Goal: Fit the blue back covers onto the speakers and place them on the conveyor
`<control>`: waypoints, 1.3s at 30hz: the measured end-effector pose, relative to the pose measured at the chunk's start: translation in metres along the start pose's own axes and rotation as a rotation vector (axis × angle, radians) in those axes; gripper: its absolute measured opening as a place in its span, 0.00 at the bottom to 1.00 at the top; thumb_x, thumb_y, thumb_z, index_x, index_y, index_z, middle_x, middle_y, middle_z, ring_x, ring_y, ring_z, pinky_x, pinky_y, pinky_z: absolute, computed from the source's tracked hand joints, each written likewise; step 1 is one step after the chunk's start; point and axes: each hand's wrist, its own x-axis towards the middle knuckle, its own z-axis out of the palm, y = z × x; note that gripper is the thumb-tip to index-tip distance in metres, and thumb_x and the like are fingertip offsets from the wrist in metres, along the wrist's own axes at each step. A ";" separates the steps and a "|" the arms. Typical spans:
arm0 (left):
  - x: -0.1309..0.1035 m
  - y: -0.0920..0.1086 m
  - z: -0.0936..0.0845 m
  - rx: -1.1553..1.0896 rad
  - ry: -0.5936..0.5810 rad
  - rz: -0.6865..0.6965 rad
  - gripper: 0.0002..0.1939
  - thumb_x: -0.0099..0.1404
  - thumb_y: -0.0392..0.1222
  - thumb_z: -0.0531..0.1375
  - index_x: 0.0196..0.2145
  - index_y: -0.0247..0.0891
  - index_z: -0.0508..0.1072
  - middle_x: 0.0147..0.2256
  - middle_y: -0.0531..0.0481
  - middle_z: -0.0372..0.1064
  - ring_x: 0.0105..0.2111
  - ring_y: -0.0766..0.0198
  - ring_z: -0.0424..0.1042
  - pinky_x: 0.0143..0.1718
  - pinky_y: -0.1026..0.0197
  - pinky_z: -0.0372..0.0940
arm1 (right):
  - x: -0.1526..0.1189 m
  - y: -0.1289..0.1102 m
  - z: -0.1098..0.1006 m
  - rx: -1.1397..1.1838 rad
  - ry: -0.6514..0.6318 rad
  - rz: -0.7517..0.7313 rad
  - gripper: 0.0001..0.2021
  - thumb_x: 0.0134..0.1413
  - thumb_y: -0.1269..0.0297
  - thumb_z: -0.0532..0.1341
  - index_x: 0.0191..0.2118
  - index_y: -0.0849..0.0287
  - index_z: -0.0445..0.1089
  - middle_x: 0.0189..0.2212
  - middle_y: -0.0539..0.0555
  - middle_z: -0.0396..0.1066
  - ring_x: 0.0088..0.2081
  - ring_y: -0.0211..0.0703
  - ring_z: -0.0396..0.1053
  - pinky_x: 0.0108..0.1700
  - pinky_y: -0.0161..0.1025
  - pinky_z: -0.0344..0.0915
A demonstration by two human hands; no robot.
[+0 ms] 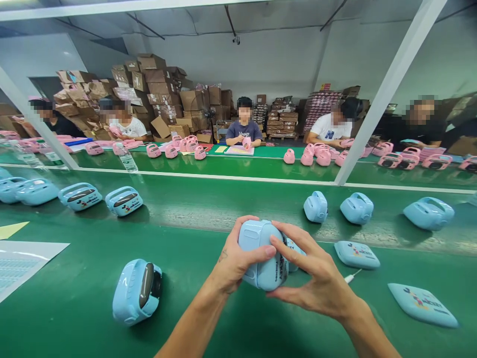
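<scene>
Between my hands, raised over the green bench, is a rounded light-blue plastic device point(257, 236) with a seam and printed Mickey lettering. My left hand point(238, 256) wraps its left side, the thumb across the front. My right hand point(313, 268) grips the right side, fingers on top and thumb below. Partly hidden behind my right fingers is another light-blue printed piece point(294, 246). To the left stands a blue device with a handle and dark window point(136, 293). On the right lie two blue printed panels, a nearer one point(423, 304) and a farther one point(357, 254).
A thin white-handled tool point(352, 276) lies beside the panels. Several blue devices point(124, 201) stand along the belt point(223, 199). Printed paper point(26, 263) is at left. Slanted white posts point(391, 94) rise beyond; several co-workers point(244, 132) sit opposite with pink devices point(190, 144).
</scene>
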 end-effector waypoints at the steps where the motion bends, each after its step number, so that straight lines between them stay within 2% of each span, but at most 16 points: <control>1: 0.000 0.000 0.000 0.004 0.003 0.003 0.40 0.42 0.46 0.79 0.49 0.43 0.64 0.34 0.53 0.74 0.33 0.64 0.72 0.38 0.60 0.68 | 0.000 0.000 0.000 0.001 -0.004 0.000 0.44 0.46 0.60 0.75 0.69 0.46 0.60 0.66 0.61 0.63 0.63 0.61 0.66 0.61 0.59 0.68; 6: 0.001 -0.004 0.001 -0.026 0.011 -0.023 0.39 0.42 0.46 0.78 0.49 0.43 0.65 0.36 0.53 0.74 0.34 0.63 0.72 0.37 0.60 0.68 | -0.002 0.001 0.004 0.021 0.010 0.025 0.46 0.45 0.57 0.76 0.69 0.45 0.58 0.67 0.61 0.62 0.63 0.61 0.66 0.62 0.59 0.67; 11: 0.004 -0.009 0.001 -0.052 0.045 -0.042 0.38 0.41 0.45 0.78 0.48 0.44 0.66 0.38 0.52 0.73 0.36 0.61 0.73 0.36 0.60 0.68 | -0.002 -0.001 0.012 0.074 0.042 0.076 0.50 0.42 0.53 0.78 0.70 0.43 0.57 0.66 0.58 0.64 0.67 0.63 0.61 0.68 0.65 0.58; 16: 0.005 -0.010 0.005 -0.090 0.082 -0.041 0.38 0.42 0.44 0.77 0.49 0.43 0.66 0.38 0.52 0.73 0.34 0.62 0.73 0.36 0.59 0.69 | -0.004 -0.001 0.016 0.185 0.010 0.209 0.50 0.40 0.56 0.79 0.69 0.40 0.58 0.70 0.55 0.57 0.68 0.62 0.60 0.64 0.56 0.66; 18: 0.005 -0.011 0.006 -0.099 0.106 -0.026 0.38 0.43 0.44 0.77 0.50 0.43 0.66 0.38 0.52 0.73 0.34 0.62 0.73 0.37 0.59 0.69 | -0.003 0.000 0.017 0.232 -0.002 0.237 0.50 0.39 0.57 0.79 0.69 0.39 0.58 0.71 0.54 0.55 0.68 0.61 0.58 0.65 0.55 0.66; 21: 0.005 -0.013 0.006 -0.124 0.103 -0.023 0.37 0.44 0.44 0.76 0.51 0.44 0.66 0.38 0.52 0.73 0.34 0.61 0.74 0.38 0.59 0.69 | -0.002 0.001 0.018 0.325 -0.014 0.261 0.49 0.40 0.58 0.79 0.68 0.38 0.59 0.72 0.51 0.53 0.70 0.61 0.54 0.68 0.57 0.60; 23: 0.006 -0.014 0.004 -0.165 0.079 -0.018 0.37 0.45 0.44 0.76 0.51 0.45 0.66 0.39 0.52 0.74 0.35 0.60 0.74 0.39 0.58 0.70 | 0.000 0.001 0.020 0.441 0.002 0.297 0.50 0.38 0.57 0.79 0.68 0.38 0.58 0.73 0.50 0.50 0.72 0.61 0.48 0.71 0.60 0.51; 24: 0.006 -0.015 0.003 -0.192 0.067 0.000 0.38 0.45 0.45 0.75 0.52 0.46 0.66 0.39 0.52 0.74 0.36 0.59 0.75 0.39 0.57 0.70 | 0.000 0.000 0.021 0.517 0.047 0.342 0.51 0.38 0.56 0.79 0.69 0.38 0.58 0.73 0.50 0.49 0.73 0.61 0.45 0.72 0.61 0.46; 26: 0.005 -0.017 0.001 -0.251 0.052 0.074 0.39 0.45 0.48 0.75 0.54 0.48 0.66 0.41 0.52 0.74 0.39 0.56 0.75 0.41 0.54 0.71 | 0.001 -0.002 0.024 0.696 0.216 0.500 0.50 0.42 0.53 0.78 0.70 0.40 0.56 0.74 0.51 0.47 0.74 0.58 0.41 0.74 0.61 0.39; 28: 0.005 -0.018 -0.002 -0.285 0.048 0.174 0.41 0.45 0.51 0.75 0.55 0.50 0.65 0.43 0.51 0.75 0.42 0.53 0.75 0.44 0.52 0.71 | 0.002 -0.005 0.029 0.936 0.353 0.697 0.45 0.49 0.51 0.74 0.70 0.43 0.55 0.73 0.54 0.51 0.74 0.57 0.44 0.73 0.61 0.42; 30: 0.005 -0.017 -0.006 -0.263 0.024 0.250 0.42 0.44 0.52 0.75 0.55 0.51 0.66 0.44 0.51 0.75 0.45 0.52 0.75 0.46 0.52 0.71 | 0.004 -0.008 0.035 1.201 0.334 0.841 0.41 0.51 0.49 0.71 0.68 0.46 0.57 0.69 0.58 0.60 0.70 0.59 0.55 0.69 0.62 0.54; 32: 0.007 -0.014 -0.011 -0.184 -0.029 0.279 0.41 0.43 0.49 0.76 0.53 0.50 0.67 0.44 0.51 0.75 0.44 0.52 0.75 0.44 0.54 0.71 | 0.007 -0.011 0.039 1.360 0.279 0.911 0.39 0.50 0.49 0.72 0.65 0.48 0.58 0.62 0.60 0.69 0.64 0.61 0.66 0.62 0.61 0.65; 35: 0.007 -0.006 -0.016 -0.007 -0.044 0.292 0.40 0.41 0.45 0.77 0.52 0.47 0.71 0.46 0.49 0.75 0.43 0.54 0.75 0.42 0.59 0.70 | 0.010 -0.011 0.041 1.290 0.335 0.864 0.38 0.43 0.56 0.76 0.59 0.48 0.61 0.55 0.57 0.75 0.56 0.58 0.74 0.57 0.54 0.71; 37: 0.006 -0.002 -0.016 0.096 0.026 0.285 0.41 0.40 0.44 0.78 0.53 0.44 0.73 0.48 0.47 0.75 0.44 0.54 0.74 0.43 0.61 0.69 | 0.010 -0.010 0.040 1.174 0.354 0.765 0.37 0.40 0.58 0.78 0.57 0.49 0.63 0.54 0.56 0.75 0.54 0.57 0.75 0.56 0.52 0.72; 39: 0.003 0.001 -0.014 0.148 0.090 0.260 0.40 0.40 0.44 0.78 0.52 0.42 0.74 0.46 0.47 0.76 0.42 0.55 0.75 0.43 0.61 0.68 | 0.008 -0.009 0.040 1.085 0.342 0.685 0.36 0.42 0.57 0.77 0.56 0.50 0.63 0.54 0.57 0.75 0.54 0.57 0.75 0.56 0.51 0.73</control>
